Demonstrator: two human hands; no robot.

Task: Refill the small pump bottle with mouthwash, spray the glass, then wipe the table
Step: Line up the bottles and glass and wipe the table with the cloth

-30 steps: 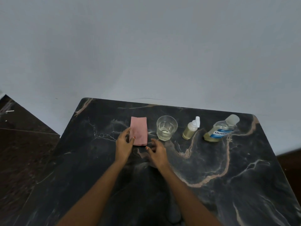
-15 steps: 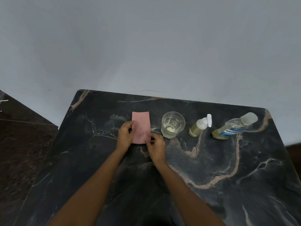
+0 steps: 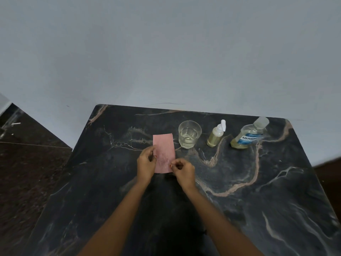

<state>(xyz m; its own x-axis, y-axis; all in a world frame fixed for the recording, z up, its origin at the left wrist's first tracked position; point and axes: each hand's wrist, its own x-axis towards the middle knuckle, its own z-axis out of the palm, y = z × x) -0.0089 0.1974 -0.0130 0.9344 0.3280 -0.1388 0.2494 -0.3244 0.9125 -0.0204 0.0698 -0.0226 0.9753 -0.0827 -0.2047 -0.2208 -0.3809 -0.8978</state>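
The pink cloth (image 3: 164, 151) is pinched at its left edge by the left hand (image 3: 146, 166) and near its lower right corner by the right hand (image 3: 183, 171). Since half a second ago it has been drawn lower in the frame, so its top edge is now seen below the rim of the glass (image 3: 189, 134). Right of the glass, the pump bottle (image 3: 215, 137) and the mouthwash bottle (image 3: 247, 136) are left unmoved on the table (image 3: 276, 191).

Forearms outstretched, left hand (image 3: 146, 163), right hand (image 3: 183, 171) — each pinching the pink cloth (image 3: 163, 145)
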